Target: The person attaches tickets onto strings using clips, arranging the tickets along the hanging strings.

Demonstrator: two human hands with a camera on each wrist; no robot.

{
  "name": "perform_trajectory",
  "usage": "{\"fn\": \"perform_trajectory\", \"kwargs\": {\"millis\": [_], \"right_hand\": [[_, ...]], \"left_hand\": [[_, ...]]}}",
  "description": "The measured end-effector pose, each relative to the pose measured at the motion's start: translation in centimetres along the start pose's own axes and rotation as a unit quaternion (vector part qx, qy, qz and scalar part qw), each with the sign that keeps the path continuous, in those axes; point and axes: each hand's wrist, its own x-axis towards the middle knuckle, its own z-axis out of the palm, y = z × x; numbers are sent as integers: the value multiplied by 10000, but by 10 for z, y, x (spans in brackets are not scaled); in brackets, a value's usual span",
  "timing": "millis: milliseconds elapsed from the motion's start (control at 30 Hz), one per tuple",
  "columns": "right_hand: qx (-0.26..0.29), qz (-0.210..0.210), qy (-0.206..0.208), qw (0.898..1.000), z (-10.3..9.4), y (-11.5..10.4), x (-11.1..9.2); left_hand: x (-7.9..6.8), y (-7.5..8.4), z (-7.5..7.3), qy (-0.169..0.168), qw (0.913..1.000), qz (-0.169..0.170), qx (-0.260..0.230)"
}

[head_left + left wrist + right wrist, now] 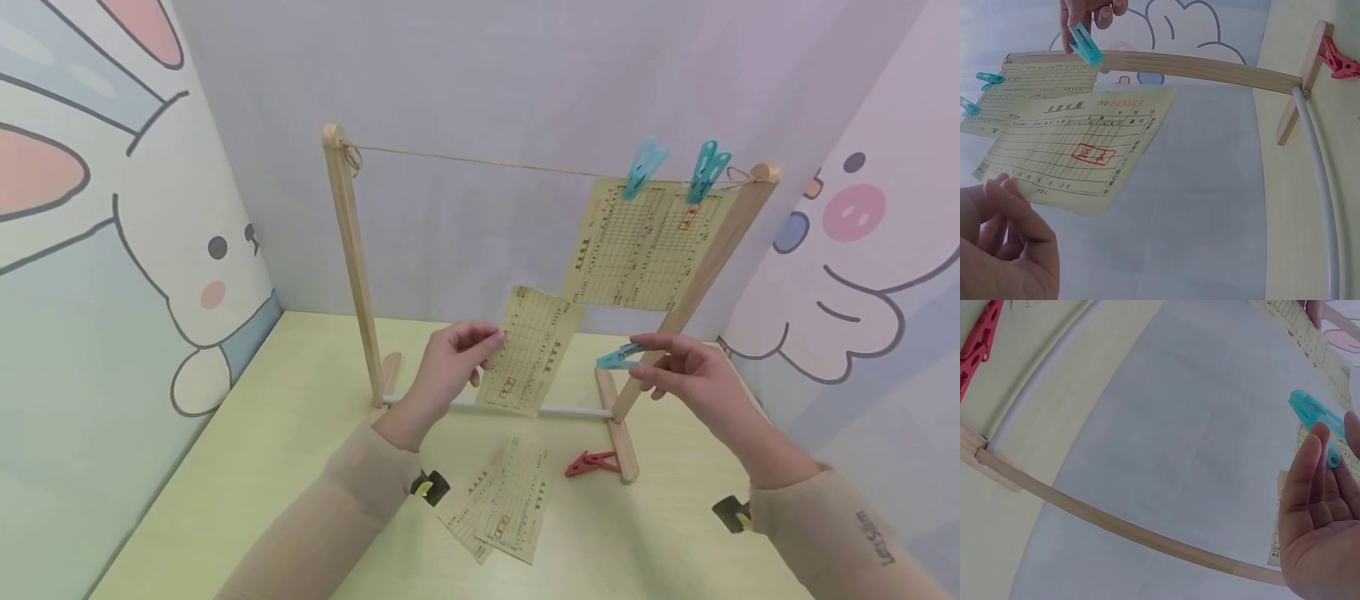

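My left hand (453, 358) pinches a pale yellow printed receipt (528, 350) by its edge, below the string. A red stamp (1094, 154) and a red number show on its face in the left wrist view. On the right, my right hand (686, 367) holds a light blue clothespin (619, 357) between thumb and fingers, its nose pointing left towards the receipt. Similar receipt paper (637, 250) hangs from the string (480, 162) at the right end, under a light blue clothespin (643, 167) and a teal clothespin (708, 172).
The string runs between two wooden posts (352, 267), joined low down by a white rod (573, 412). More receipts (516, 500) lie overlapping on the pale yellow table (300, 517). A red clothespin (591, 463) lies beside the right wooden foot (622, 450).
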Motion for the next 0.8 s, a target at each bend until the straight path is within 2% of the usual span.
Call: {"fn": "perform_trajectory", "kwargs": {"millis": [167, 333, 433, 567, 800], "right_hand": [[27, -73, 21, 10000, -1, -1, 1], [469, -312, 92, 9984, -5, -6, 2], [547, -421, 125, 9975, -8, -11, 1], [406, -437, 131, 9981, -11, -17, 0], [303, -478, 113, 9983, -13, -24, 1]], "left_hand": [[0, -1, 0, 92, 9999, 25, -30], [1, 2, -2, 145, 9998, 109, 24], [1, 5, -5, 258, 9996, 133, 67], [0, 8, -7, 358, 9993, 84, 65], [2, 8, -5, 327, 9995, 5, -5]]}}
